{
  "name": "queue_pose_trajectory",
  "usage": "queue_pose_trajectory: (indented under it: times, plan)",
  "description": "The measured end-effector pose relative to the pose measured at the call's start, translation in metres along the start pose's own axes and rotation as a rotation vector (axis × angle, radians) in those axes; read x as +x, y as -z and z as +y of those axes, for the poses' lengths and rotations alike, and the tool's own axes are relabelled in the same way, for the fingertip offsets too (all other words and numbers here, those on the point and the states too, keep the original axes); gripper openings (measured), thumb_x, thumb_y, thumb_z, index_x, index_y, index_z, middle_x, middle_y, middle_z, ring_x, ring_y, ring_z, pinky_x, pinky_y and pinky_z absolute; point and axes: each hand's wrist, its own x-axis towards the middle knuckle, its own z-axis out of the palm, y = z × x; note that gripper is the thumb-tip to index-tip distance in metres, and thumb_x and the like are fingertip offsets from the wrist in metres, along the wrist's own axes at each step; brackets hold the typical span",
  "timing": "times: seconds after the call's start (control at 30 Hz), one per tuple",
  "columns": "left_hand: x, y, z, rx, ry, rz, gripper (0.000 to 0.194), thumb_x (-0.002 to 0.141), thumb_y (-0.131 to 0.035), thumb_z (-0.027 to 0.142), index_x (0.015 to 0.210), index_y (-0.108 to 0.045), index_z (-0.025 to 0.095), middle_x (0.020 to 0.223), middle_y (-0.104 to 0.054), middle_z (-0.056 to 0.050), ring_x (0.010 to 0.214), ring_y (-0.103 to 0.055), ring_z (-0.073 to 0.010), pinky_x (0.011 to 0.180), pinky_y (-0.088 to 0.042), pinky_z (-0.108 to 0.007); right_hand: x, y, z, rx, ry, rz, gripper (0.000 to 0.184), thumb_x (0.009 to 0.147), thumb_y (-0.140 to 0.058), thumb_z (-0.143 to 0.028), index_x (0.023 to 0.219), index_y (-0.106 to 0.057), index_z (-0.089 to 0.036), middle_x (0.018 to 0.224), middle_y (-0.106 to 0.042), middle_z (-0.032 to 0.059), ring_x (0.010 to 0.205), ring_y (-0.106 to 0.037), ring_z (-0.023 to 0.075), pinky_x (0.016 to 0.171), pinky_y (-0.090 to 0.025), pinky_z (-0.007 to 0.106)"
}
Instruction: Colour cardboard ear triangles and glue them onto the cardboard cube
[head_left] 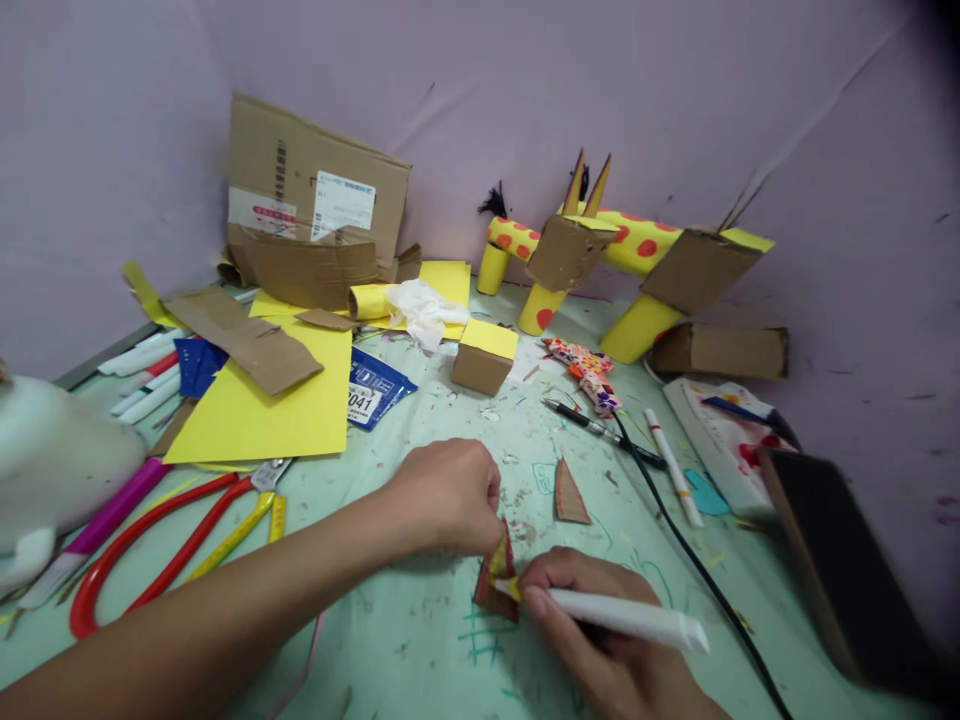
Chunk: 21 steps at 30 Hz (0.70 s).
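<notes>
My left hand point(450, 497) is closed, pinching a small brown cardboard triangle point(496, 585) against the pale green table point(420, 640). Part of the triangle is coloured yellow. My right hand point(600, 640) grips a white marker point(630, 617) with its tip on that triangle. A second brown cardboard triangle point(570, 493) lies loose just beyond my hands. A yellow cardboard giraffe with red spots point(600, 250) stands at the back.
Red-handled scissors point(150, 545) and a yellow sheet point(270, 400) lie left, with markers point(142, 375) beyond. A small yellow-topped box point(484, 357), a black pen point(592, 425), a black cable point(697, 560), a dark phone point(847, 560) and a torn cardboard box point(315, 210) surround the work spot.
</notes>
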Motion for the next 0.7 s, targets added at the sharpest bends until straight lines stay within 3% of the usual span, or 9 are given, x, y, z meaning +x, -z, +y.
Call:
queue_pose_trajectory:
  times: [0.07, 0.2, 0.4, 0.53, 0.7]
  plan:
    - [-0.0003, 0.0007, 0.0004, 0.002, -0.004, -0.004, 0.011, 0.053, -0.059, 0.025, 0.060, -0.067, 0.027, 0.064, -0.066, -0.002, 0.061, -0.058, -0.0200, 0.049, -0.038, -0.028, -0.0006, 0.0010, -0.0007, -0.013, 0.010, -0.044, 0.017, 0.086, -0.051, -0.021, 0.075, -0.064, -0.019, 0.061, -0.064, 0.0011, 0.053, -0.059, 0.0135, 0.051, -0.045, 0.021]
    - [0.0002, 0.0010, 0.0012, 0.001, -0.012, -0.004, 0.013, 0.053, -0.059, 0.025, 0.062, -0.068, 0.026, 0.064, -0.067, -0.002, 0.061, -0.058, -0.0196, 0.050, -0.039, -0.028, 0.0005, -0.0007, -0.0010, -0.033, -0.012, 0.028, 0.020, 0.088, -0.048, -0.022, 0.073, -0.062, -0.019, 0.060, -0.064, 0.0019, 0.052, -0.059, 0.0137, 0.049, -0.045, 0.021]
    - [0.0002, 0.0004, 0.0007, 0.007, -0.015, 0.005, 0.014, 0.053, -0.057, 0.022, 0.061, -0.068, 0.026, 0.064, -0.067, -0.002, 0.062, -0.058, -0.0194, 0.050, -0.038, -0.027, 0.0015, 0.0005, -0.0048, -0.127, 0.117, -0.023, 0.018, 0.086, -0.049, -0.019, 0.073, -0.061, -0.020, 0.059, -0.065, 0.0014, 0.052, -0.061, 0.0140, 0.050, -0.046, 0.021]
    - [0.0001, -0.0006, 0.0004, 0.007, -0.019, 0.013, 0.013, 0.052, -0.059, 0.025, 0.061, -0.068, 0.026, 0.066, -0.068, -0.002, 0.062, -0.058, -0.0197, 0.050, -0.038, -0.027, 0.0002, 0.0012, -0.0035, -0.124, 0.078, 0.069, 0.016, 0.086, -0.048, -0.019, 0.075, -0.060, -0.021, 0.059, -0.064, 0.0006, 0.052, -0.061, 0.0142, 0.049, -0.045, 0.021]
    - [0.0001, -0.0012, 0.0002, 0.006, -0.017, 0.023, 0.014, 0.052, -0.057, 0.023, 0.059, -0.068, 0.027, 0.063, -0.067, -0.002, 0.060, -0.057, -0.0195, 0.048, -0.037, -0.027, -0.0016, -0.0001, -0.0042, -0.143, 0.146, 0.008, 0.016, 0.086, -0.049, -0.018, 0.075, -0.061, -0.022, 0.063, -0.068, 0.0018, 0.055, -0.064, 0.0161, 0.055, -0.049, 0.023]
